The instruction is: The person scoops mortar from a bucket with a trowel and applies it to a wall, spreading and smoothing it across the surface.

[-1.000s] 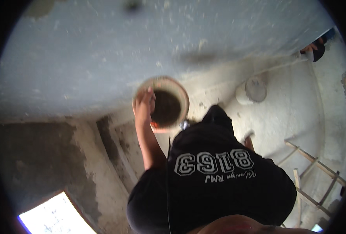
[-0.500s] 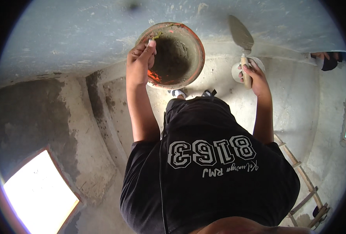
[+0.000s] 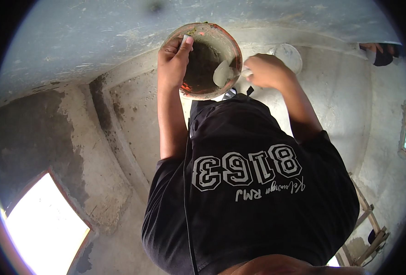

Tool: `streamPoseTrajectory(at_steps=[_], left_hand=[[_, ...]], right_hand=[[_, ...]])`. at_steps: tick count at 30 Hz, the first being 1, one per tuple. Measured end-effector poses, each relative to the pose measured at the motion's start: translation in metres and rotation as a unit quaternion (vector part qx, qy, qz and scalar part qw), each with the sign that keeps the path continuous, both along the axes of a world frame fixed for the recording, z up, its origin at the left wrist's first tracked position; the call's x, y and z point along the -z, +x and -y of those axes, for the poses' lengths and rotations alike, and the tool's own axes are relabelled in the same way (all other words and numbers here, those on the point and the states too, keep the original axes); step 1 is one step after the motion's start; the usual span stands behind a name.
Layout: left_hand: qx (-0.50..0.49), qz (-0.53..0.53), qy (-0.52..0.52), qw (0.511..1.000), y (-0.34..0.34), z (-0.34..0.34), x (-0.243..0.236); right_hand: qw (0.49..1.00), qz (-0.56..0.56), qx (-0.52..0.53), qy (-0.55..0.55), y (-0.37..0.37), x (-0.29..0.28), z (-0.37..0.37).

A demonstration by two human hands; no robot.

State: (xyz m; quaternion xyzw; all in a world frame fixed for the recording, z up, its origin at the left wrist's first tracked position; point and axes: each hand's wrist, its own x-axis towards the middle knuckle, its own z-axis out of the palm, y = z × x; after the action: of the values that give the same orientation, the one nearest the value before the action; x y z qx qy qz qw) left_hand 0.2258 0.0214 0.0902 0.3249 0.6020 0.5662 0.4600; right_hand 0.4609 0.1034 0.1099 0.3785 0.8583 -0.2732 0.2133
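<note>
My left hand (image 3: pixel 175 59) grips the left rim of a round bucket (image 3: pixel 234 43), which is orange under a coat of grey mortar. Dark wet mortar (image 3: pixel 203 62) lies in its bottom. From the right, my right hand (image 3: pixel 267 71) is closed around the handle of a trowel (image 3: pixel 223 73). The blade is inside the bucket, by its right wall, with pale grey mortar on its face. Most of the handle is hidden by my fingers.
A white round bucket (image 3: pixel 289 57) stands on the floor beyond my right hand. Ahead rises a grey-blue wall (image 3: pixel 97 41). A wooden ladder (image 3: pixel 370 220) leans at the lower right. Dark items (image 3: pixel 384 54) hang at the far right, and a bright opening (image 3: pixel 47 224) is at the lower left.
My right hand has swung left, bringing the trowel from beside the wall down into the bucket. The bucket, still in my left hand, has shifted slightly.
</note>
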Motion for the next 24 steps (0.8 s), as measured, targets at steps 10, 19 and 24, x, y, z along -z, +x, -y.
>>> streamPoseTrajectory(at_steps=[10, 19, 24], left_hand=[[-0.011, -0.016, 0.047, 0.999, 0.015, 0.004, -0.005], [-0.010, 0.007, 0.054, 0.998, 0.019, 0.014, -0.021], [0.011, -0.010, 0.062, 0.998, 0.018, 0.012, -0.026]], right_hand=[[0.992, 0.108, -0.061, -0.012, -0.052, 0.004, 0.009], [0.990, 0.042, -0.133, 0.022, -0.066, 0.008, 0.013], [0.987, -0.007, -0.155, 0.035, -0.070, 0.007, 0.013]])
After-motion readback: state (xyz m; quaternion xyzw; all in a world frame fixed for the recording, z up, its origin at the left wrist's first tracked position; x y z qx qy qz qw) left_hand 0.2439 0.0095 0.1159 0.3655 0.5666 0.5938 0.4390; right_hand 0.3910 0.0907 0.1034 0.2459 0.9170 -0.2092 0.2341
